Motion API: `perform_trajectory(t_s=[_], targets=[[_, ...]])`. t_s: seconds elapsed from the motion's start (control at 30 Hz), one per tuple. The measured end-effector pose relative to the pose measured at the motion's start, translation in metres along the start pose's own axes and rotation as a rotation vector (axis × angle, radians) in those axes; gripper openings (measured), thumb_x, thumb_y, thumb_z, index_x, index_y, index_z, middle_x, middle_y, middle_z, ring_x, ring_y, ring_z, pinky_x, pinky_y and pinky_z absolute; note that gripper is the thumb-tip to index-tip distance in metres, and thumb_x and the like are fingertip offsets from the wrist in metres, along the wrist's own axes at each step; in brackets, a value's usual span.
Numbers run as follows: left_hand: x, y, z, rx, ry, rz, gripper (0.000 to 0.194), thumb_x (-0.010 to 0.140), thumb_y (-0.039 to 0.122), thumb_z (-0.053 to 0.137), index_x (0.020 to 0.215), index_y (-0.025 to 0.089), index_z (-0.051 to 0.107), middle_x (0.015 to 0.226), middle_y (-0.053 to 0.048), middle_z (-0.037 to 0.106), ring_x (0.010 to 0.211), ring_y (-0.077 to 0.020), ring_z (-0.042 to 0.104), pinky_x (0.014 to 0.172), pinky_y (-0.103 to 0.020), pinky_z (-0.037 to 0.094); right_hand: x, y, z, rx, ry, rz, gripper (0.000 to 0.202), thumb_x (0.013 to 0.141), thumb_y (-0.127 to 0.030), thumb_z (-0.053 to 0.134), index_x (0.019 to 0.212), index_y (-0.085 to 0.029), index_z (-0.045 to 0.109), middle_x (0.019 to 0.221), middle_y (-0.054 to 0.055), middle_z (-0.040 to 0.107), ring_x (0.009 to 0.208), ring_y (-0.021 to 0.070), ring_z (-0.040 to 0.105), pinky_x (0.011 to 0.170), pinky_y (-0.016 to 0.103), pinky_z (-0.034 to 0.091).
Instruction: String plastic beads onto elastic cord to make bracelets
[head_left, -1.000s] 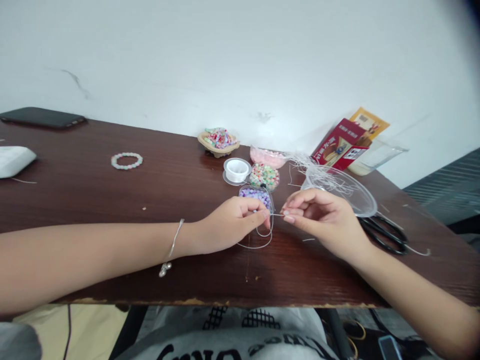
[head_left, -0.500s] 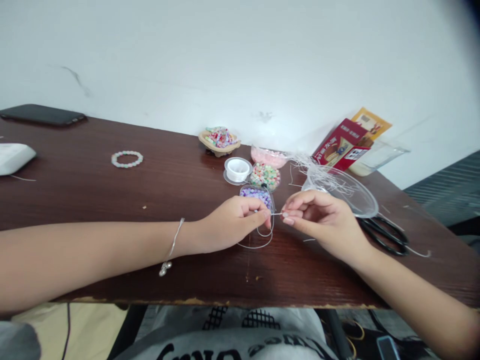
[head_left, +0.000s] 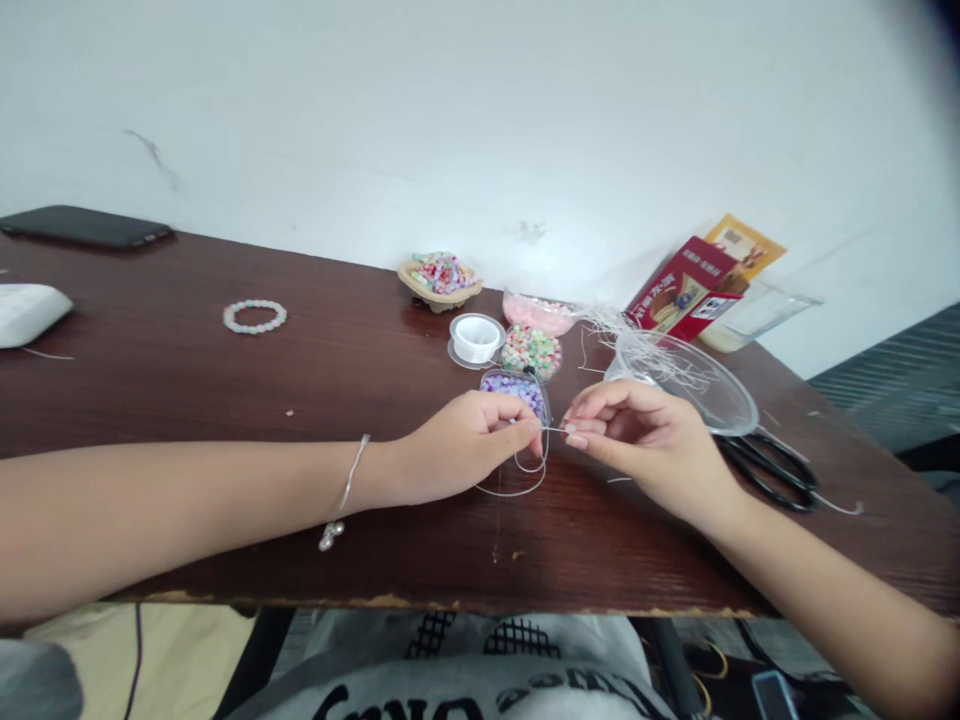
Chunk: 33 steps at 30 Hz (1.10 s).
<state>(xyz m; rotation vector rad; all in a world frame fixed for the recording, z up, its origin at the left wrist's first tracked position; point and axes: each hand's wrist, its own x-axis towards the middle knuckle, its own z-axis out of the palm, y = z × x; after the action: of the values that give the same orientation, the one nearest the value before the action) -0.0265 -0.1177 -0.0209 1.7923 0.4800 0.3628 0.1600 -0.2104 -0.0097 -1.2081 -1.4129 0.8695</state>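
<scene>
My left hand (head_left: 476, 440) pinches a thin white cord (head_left: 553, 430), and my right hand (head_left: 637, 430) pinches the same cord a short way to the right. A loop of the cord hangs below my left fingers over the table. Just behind my left hand is a clear box of purple beads (head_left: 514, 390), partly covered by it. Farther back are a box of multicoloured beads (head_left: 531, 352), a container of pink beads (head_left: 538, 314) and a white cord spool (head_left: 475, 340). Any bead between the fingertips is too small to tell.
A beaded bracelet (head_left: 255, 317) and phone (head_left: 86, 227) lie left on the table (head_left: 337, 370). A bead-filled dish (head_left: 440, 280) stands at the back. Right are a clear bowl (head_left: 731, 400) with cord pieces, black-handled scissors (head_left: 769, 470), a red box (head_left: 682, 290) and a glass container (head_left: 761, 310).
</scene>
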Motion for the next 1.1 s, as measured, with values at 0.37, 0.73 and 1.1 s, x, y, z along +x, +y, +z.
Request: perform_trajectory(t_s=[0.37, 0.73, 1.1], targets=[[0.000, 0.000, 0.001, 0.005, 0.011, -0.008, 0.024, 0.087, 0.032, 0.046, 0.076, 0.016, 0.059, 0.053, 0.007, 0.041, 0.047, -0.0065, 0.034, 0.049, -0.021, 0.028, -0.001, -0.004, 0.000, -0.022, 0.006, 0.017, 0.017, 0.070, -0.015, 0.074, 0.081, -0.022, 0.063, 0.080, 0.000, 0.066, 0.075, 0.0123, 0.066, 0.077, 0.027, 0.059], [0.002, 0.002, 0.001, 0.042, -0.041, 0.049, 0.027, 0.089, 0.033, 0.045, 0.079, 0.015, 0.062, 0.070, 0.002, 0.056, 0.065, -0.0092, 0.047, 0.063, -0.021, 0.037, 0.001, -0.006, 0.004, -0.143, -0.026, 0.009, 0.008, 0.073, -0.017, 0.072, 0.074, -0.021, 0.065, 0.074, 0.000, 0.069, 0.070, 0.0134, 0.067, 0.068, 0.025, 0.056], [0.003, -0.007, 0.001, -0.040, -0.140, 0.078, 0.027, 0.091, 0.035, 0.045, 0.087, 0.014, 0.061, 0.093, -0.005, 0.064, 0.085, -0.0128, 0.058, 0.083, -0.027, 0.046, 0.024, -0.035, -0.022, -0.642, -0.167, -0.214, 0.016, 0.078, -0.031, 0.068, 0.090, -0.020, 0.065, 0.088, 0.003, 0.069, 0.081, 0.0164, 0.064, 0.075, 0.029, 0.050]])
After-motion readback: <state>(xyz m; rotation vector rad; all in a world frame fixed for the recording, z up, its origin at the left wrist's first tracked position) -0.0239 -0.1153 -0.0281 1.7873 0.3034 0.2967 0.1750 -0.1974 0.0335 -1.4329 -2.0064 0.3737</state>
